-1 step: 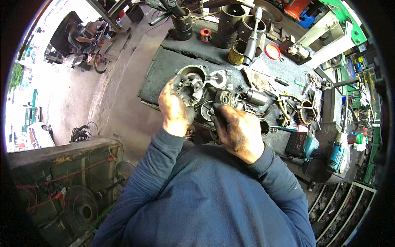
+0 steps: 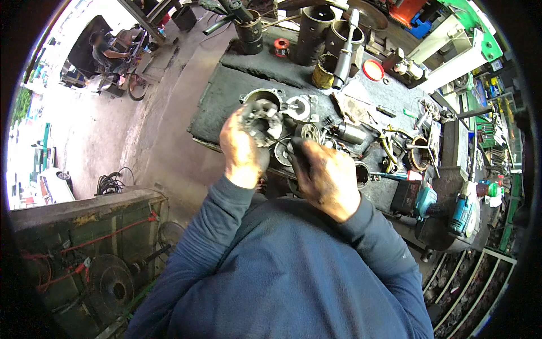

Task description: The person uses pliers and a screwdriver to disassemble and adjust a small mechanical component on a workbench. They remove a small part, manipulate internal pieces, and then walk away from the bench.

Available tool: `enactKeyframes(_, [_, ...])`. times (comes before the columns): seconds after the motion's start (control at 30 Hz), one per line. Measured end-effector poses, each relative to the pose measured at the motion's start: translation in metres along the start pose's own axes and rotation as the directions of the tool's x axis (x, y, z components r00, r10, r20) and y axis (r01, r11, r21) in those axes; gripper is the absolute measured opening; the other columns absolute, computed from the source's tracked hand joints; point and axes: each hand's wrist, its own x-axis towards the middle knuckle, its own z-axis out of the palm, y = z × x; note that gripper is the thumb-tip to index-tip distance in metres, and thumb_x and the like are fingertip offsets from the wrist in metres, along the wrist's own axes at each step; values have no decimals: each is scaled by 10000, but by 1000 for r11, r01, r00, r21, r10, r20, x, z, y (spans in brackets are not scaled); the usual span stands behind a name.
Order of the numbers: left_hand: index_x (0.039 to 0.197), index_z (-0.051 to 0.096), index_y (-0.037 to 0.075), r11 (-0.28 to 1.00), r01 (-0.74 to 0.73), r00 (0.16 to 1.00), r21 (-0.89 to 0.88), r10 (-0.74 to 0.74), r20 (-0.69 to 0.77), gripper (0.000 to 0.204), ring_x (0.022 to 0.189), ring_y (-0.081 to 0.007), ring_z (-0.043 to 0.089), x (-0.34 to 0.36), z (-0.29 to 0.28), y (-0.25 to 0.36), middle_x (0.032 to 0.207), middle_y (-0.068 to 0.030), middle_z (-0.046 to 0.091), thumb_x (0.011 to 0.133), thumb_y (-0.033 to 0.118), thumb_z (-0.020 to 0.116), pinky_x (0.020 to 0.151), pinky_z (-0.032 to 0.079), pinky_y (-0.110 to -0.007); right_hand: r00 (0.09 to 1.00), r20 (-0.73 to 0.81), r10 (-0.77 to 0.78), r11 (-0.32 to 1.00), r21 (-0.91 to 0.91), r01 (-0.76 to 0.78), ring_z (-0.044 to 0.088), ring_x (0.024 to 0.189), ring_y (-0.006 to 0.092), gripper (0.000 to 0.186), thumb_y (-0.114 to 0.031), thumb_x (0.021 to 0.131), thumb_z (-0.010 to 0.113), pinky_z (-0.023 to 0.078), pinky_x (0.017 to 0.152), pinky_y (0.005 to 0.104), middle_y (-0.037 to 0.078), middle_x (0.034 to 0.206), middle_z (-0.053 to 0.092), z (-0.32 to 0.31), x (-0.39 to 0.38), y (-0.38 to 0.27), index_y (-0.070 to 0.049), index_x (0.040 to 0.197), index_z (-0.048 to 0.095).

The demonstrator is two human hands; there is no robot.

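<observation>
My left hand (image 2: 240, 148) is closed around a dark metal ring part (image 2: 275, 125) with claw-like lobes, held up over the workbench's near edge and blurred by motion. To its right, my right hand (image 2: 328, 176) is curled with thumb and blackened fingers together; whatever lies between them cannot be made out. Just beyond the ring part is an open round metal housing (image 2: 264, 92), partly hidden by it. Next to that rests a light metal bracket piece (image 2: 299, 107). A round ribbed part (image 2: 307, 131) and a small cylinder (image 2: 352, 134) lie beyond my right hand.
Dark metal cans (image 2: 314, 37), a red-rimmed lid (image 2: 373, 70) and a wire spool (image 2: 281, 47) stand on the workbench (image 2: 220, 93). Loose tools and a teal power tool (image 2: 464, 214) are at the right. A person (image 2: 104, 53) sits at the far left.
The ring part in my left hand has tilted and become blurred. My right hand has shifted slightly left, its fingers still curled.
</observation>
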Motion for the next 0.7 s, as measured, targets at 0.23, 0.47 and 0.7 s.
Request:
enactKeyframes(0.23, [1069, 682, -5, 999, -21, 999, 26, 22, -27, 286, 829, -256, 710, 8, 5, -5, 959, -142, 730, 1069, 202, 486, 766, 597, -380, 997, 80, 13, 990, 139, -24, 714, 802, 423, 222, -214, 943, 709, 562, 700, 485, 227, 867, 718, -15, 14, 1, -21, 1052, 695])
enactKeyframes(0.47, [1057, 672, -11, 971, -100, 995, 219, 99, 16, 318, 901, -311, 721, 18, -6, -10, 1040, -202, 734, 1094, 214, 450, 825, 607, -417, 999, 29, -35, 999, 29, 34, 702, 688, 395, 157, -202, 927, 690, 556, 612, 491, 187, 750, 681, -13, 7, 4, -66, 928, 612])
enactKeyframes(0.7, [1025, 661, -5, 996, -43, 999, 83, 45, -25, 303, 923, -317, 718, 7, -2, -3, 1034, -203, 731, 1088, 215, 462, 848, 606, -424, 997, -59, -52, 999, 1, 52, 707, 701, 377, 171, -189, 925, 711, 549, 614, 461, 175, 842, 713, -1, 1, 4, -67, 1039, 676])
